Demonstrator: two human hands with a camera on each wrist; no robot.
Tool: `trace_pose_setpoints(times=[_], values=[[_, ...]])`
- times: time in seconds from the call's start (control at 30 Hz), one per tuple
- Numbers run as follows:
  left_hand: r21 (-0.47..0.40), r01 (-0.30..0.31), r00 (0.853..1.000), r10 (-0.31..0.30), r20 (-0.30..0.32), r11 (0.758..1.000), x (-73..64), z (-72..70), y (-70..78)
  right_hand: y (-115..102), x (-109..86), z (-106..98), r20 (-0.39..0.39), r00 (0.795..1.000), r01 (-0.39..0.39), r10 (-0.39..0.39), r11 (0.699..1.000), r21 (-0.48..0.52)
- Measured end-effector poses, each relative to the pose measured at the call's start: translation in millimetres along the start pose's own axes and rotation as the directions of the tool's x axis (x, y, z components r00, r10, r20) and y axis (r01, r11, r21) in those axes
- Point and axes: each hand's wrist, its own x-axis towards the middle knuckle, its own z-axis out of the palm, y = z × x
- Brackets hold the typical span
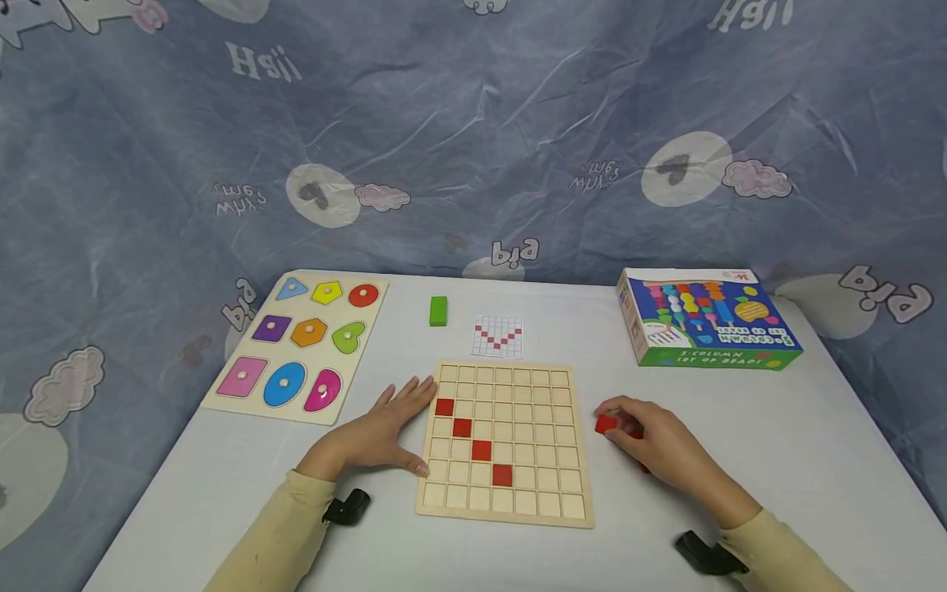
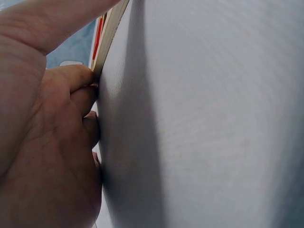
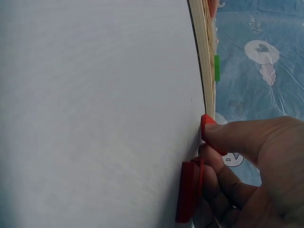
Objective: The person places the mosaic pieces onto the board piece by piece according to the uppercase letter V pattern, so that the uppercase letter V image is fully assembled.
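A wooden grid board [image 1: 547,432] lies flat on the white table, with several red square pieces in its cells running diagonally down from the left, the lowest being a red square [image 1: 502,475]. My left hand [image 1: 381,429] rests at the board's left edge, thumb and fingers spread and touching it. To the right of the board, my right hand [image 1: 658,440] pinches a small red square block [image 3: 207,129] between thumb and fingers. More red blocks [image 3: 188,192] lie on the table under that hand, mostly hidden by it in the head view.
Behind the board lies a small card [image 1: 498,337] printed with a red V of squares. A green block [image 1: 439,312] is left of the card. A shape puzzle board [image 1: 340,308] lies at the left, and a colourful box [image 1: 710,321] stands at the back right.
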Motion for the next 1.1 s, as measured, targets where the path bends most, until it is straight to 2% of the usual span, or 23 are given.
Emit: trace_pose_setpoints(times=[0.37, 1.1], values=[[-0.001, -0.002, 1.0, 0.002, 0.003, 1.0, -0.3, -0.4, 0.6, -2.4, -0.4, -0.2, -0.003, 1.0, 0.006, -0.006, 1.0, 0.003], [-0.005, 0.017, 1.0, -0.017, -0.002, 1.0, 0.2, 0.1, 1.3, -9.6, -1.6, 2.6, -0.064, 0.997, 0.043, -0.039, 0.997, 0.061]])
